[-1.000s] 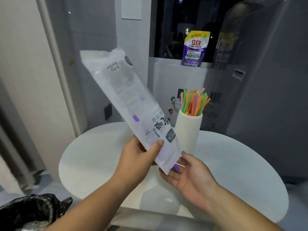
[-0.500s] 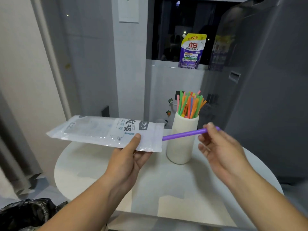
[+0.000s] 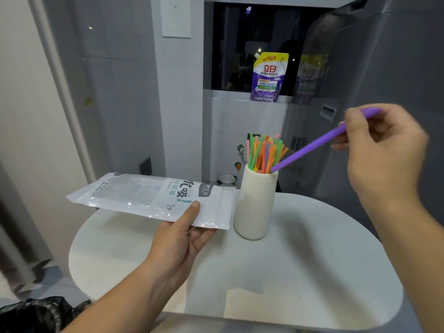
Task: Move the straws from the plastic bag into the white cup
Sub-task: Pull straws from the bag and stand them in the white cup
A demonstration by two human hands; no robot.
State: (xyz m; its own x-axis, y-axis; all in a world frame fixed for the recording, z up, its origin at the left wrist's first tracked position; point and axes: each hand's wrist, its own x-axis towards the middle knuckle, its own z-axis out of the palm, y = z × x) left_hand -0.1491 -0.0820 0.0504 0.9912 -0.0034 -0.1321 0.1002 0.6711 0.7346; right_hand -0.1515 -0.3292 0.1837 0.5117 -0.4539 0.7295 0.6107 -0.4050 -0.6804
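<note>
My left hand (image 3: 179,237) grips the right end of a flat white plastic bag (image 3: 149,197), held level just left of the white cup (image 3: 254,207); no straws show through it. The cup stands upright on the table, packed with several green, orange and pink straws (image 3: 264,152). My right hand (image 3: 382,152) is up at the right, pinching a purple straw (image 3: 310,150) that slants down to the left. Its lower tip rests at the cup's right rim, among the other straws.
The round white table (image 3: 300,272) has bare surface in front of and right of the cup. A purple detergent pouch (image 3: 268,78) stands on the ledge behind. A grey appliance (image 3: 384,68) rises at the right, and a black bin bag (image 3: 36,313) sits at the bottom left.
The purple straw came out of the bag's end in my right hand, which rose to the right and tilted the straw's tip down to the cup. The bag swung from upright to level.
</note>
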